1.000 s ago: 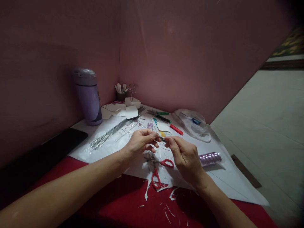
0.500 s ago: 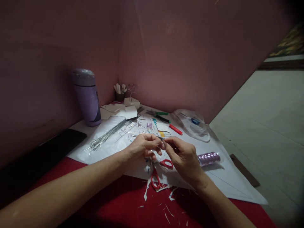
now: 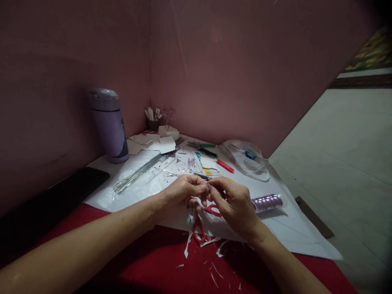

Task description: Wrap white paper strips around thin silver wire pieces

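My left hand (image 3: 191, 191) and my right hand (image 3: 231, 200) meet fingertip to fingertip above the white sheet (image 3: 294, 232). Both are closed in a pinch; whatever lies between the fingers is too small and hidden to name. Below them are the red handles of the scissors (image 3: 199, 232), partly covered by the hands. Just beyond the fingertips lies a dark-bladed tool (image 3: 202, 177) with a bit of yellow. A spool of shiny purple thread (image 3: 268, 203) lies on its side to the right of my right hand.
A bundle of thin wires (image 3: 131, 175) lies left, near a purple bottle (image 3: 108, 126) and a dark flat object (image 3: 82, 181). Green-handled pliers (image 3: 208, 151), a red-handled piece (image 3: 225, 165) and a plastic bag (image 3: 241, 159) are farther back. Paper scraps (image 3: 186, 247) litter the red cloth (image 3: 147, 261).
The view has shifted slightly. My fingertips have drawn closer together, and the dark tip that showed between them before is less visible. Other things stay in place.
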Available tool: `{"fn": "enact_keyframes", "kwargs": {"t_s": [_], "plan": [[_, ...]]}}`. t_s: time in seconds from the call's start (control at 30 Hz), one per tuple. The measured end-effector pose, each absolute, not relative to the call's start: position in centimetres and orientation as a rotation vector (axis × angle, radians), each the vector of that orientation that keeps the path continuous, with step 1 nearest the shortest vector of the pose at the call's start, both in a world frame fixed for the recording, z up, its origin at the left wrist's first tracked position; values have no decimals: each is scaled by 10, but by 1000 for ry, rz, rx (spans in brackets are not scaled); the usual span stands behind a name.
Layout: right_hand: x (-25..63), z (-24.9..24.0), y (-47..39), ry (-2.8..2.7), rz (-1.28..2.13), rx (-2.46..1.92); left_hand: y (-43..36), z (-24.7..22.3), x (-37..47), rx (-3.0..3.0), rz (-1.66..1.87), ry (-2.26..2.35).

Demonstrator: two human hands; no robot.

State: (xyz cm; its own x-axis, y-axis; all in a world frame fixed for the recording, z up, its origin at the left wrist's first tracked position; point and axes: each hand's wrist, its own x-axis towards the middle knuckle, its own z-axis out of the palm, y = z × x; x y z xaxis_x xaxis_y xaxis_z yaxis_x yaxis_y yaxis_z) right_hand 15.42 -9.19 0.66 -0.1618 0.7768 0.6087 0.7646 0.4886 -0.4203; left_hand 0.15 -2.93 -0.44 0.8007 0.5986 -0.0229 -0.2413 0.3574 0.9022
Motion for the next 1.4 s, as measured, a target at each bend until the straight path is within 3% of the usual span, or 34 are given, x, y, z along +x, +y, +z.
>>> {"fn": "enact_keyframes", "kwargs": {"t_s": [0.5,0.93,1.27,1.4], "plan": [[161,11,-92,-1945,-91,-1227,-28,2,0,941,497,354],[168,13,-89,-2031,-313,-1268,-28,-2,-1,1573,581,588],[159,5,-89,-2122,-389,-1415,-35,-9,6,2079,1006,786],[161,3,-87,-2166,-440,-1411,-35,-8,3,2399,886,908]]}}
